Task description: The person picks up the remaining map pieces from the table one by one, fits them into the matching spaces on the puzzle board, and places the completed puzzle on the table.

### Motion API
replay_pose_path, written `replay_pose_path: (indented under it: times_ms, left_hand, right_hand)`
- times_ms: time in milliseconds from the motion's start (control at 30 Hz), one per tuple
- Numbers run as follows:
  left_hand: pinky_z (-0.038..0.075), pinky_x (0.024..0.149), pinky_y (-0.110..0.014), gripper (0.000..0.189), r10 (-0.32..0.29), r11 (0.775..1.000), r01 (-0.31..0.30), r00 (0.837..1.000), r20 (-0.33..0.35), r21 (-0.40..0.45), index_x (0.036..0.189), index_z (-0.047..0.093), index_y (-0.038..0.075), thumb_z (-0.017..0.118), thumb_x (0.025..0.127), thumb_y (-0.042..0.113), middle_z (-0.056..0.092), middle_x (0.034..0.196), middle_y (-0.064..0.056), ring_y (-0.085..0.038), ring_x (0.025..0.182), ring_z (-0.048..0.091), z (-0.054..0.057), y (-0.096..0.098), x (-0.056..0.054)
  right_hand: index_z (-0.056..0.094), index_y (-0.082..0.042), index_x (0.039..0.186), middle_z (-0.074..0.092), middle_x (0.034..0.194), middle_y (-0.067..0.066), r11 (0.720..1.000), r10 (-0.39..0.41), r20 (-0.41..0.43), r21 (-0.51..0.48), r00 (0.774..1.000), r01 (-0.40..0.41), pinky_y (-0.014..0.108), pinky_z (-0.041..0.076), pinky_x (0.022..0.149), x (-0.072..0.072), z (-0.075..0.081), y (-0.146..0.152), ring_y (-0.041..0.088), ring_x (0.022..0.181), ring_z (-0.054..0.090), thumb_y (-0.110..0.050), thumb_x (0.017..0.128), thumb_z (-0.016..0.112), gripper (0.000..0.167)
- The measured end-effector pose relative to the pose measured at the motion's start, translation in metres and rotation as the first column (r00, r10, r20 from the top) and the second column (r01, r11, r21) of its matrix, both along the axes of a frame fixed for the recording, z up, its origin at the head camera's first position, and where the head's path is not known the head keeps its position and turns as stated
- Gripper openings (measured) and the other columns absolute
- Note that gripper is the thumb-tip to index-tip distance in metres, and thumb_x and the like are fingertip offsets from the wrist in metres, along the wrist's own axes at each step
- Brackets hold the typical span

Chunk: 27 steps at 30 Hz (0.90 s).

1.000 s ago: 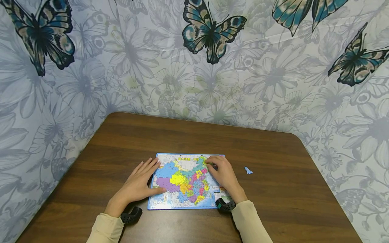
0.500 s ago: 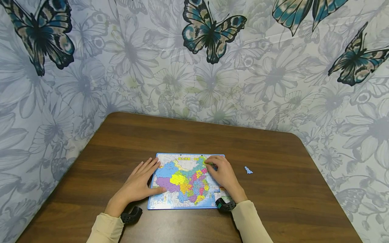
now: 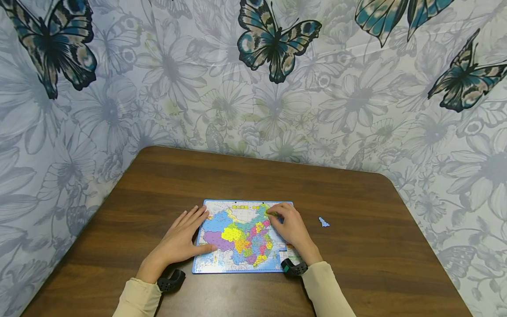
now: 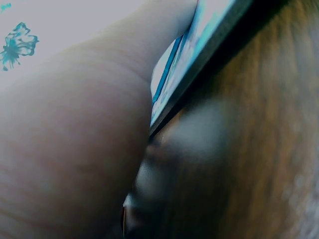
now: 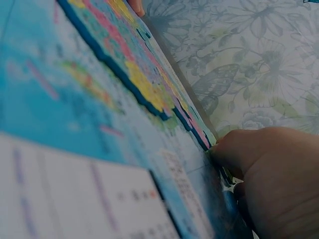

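Observation:
A map puzzle board [image 3: 200, 266] of China with a blue rim lies on the table, its coloured pieces filling most of the map shape. My left hand [image 3: 176, 242] rests with spread fingers over the board's left edge, thumb lying on the map's lower left. At the upper right of the map, my right hand [image 3: 290, 223] pinches a small green puzzle piece [image 5: 226, 175], mostly hidden by the fingers. The thumb tip sits right at the neighbouring pieces in the right wrist view. A loose light-blue puzzle piece [image 3: 324, 222] lies right of the board.
The brown wooden table [image 3: 356, 273] has rounded far corners. Behind it hangs a pale floral wall covering [image 3: 178, 110] with printed butterflies. Black wrist devices sit on both wrists, the right one [image 3: 293, 267] overlapping the board's lower right corner.
My right fingertips have shifted very slightly left at the map's upper right. The left hand, the board and the loose piece stay where they were.

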<state>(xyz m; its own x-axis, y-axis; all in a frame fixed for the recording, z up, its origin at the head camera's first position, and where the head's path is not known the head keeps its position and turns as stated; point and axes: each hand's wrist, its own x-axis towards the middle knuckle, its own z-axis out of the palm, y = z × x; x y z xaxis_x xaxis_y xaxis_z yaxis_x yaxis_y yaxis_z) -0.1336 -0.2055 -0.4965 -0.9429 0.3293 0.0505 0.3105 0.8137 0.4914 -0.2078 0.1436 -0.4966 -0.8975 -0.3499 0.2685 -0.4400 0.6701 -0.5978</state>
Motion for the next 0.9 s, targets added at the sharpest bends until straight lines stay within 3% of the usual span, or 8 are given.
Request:
replay_pose_path:
  times_ms: [333,667,900]
  left_hand:
    - [0.010,0.128,-0.057,0.107,-0.002,1.000,0.002,1.000,-0.003,-0.001,0.162,0.035,0.010,0.070,0.083,0.073,0.026,0.171,-0.008,-0.035,0.158,0.021,0.001,0.000,0.001]
    - [0.011,0.128,-0.057,0.106,0.003,1.000,-0.003,1.000,-0.003,0.002,0.161,0.037,0.011,0.071,0.082,0.073,0.026,0.171,-0.008,-0.035,0.158,0.022,0.000,0.001,0.002]
    - [0.011,0.127,-0.058,0.106,0.002,1.000,-0.002,1.000,-0.009,0.007,0.161,0.037,0.010,0.071,0.082,0.073,0.027,0.170,-0.009,-0.036,0.158,0.022,0.000,0.000,0.002]
  right_hand:
    - [0.079,-0.016,0.108,0.071,0.116,0.000,0.999,0.036,-0.033,0.000,0.999,-0.036,0.035,0.058,0.079,0.002,0.003,0.000,0.017,0.097,0.064,-0.014,0.095,0.076,0.014]
    - [0.075,-0.015,0.119,0.070,0.124,0.004,0.998,0.044,0.042,0.038,0.998,-0.046,0.040,0.058,0.087,0.004,0.008,0.004,0.018,0.100,0.066,-0.014,0.094,0.076,0.025]
    - [0.075,-0.015,0.121,0.071,0.123,0.002,0.997,0.065,0.040,0.033,0.997,-0.067,0.040,0.059,0.086,0.005,0.013,0.008,0.017,0.099,0.066,-0.015,0.095,0.075,0.025]
